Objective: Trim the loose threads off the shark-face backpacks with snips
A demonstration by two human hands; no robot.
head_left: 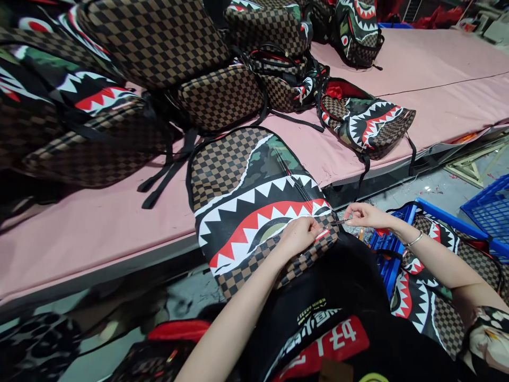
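Note:
A checkered backpack (222, 172) with a shark-mouth print and a camouflage patch lies partly on the pink table edge and partly over the lap. My left hand (300, 236) rests on its lower right part, fingers pinched together at the small red label (322, 234). Just to the right, my right hand (363, 215) is closed around small metal snips (339, 223), whose tips point left at the bag's edge beside the left fingertips. Whether the left fingers pinch a thread or the fabric is too small to tell.
More checkered backpacks (155, 37) are piled at the back left of the pink table (437, 58). A smaller shark-print bag (374, 124) lies at its front edge. Blue crates (491, 204) stand on the floor at the right, with bags (421, 302) in and beside them.

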